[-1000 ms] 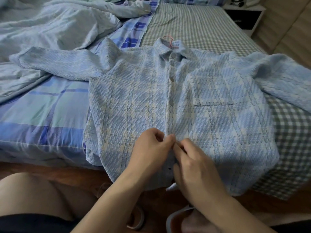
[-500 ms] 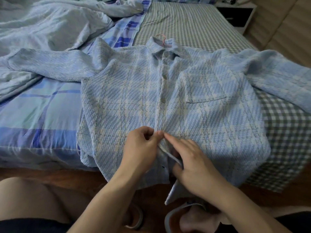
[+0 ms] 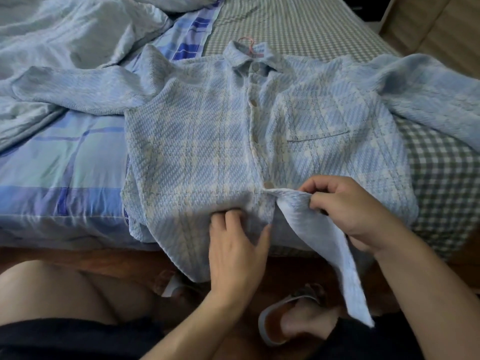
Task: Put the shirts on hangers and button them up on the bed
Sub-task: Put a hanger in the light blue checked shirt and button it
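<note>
Both forearms reach forward over the bed's edge. The left hand lies flat, fingers relaxed, pressing the shirt near its hem. The right hand pinches the folded-back placket edge, lifted beside 1 fastened button.

A: Status?
B: Blue plaid shirt flat on bed, pink hanger hook showing at collar. Upper buttons closed.
A: Hands?
B: Right hand pinches the lifted lower placket. Left hand presses the other front panel at the hem.
</note>
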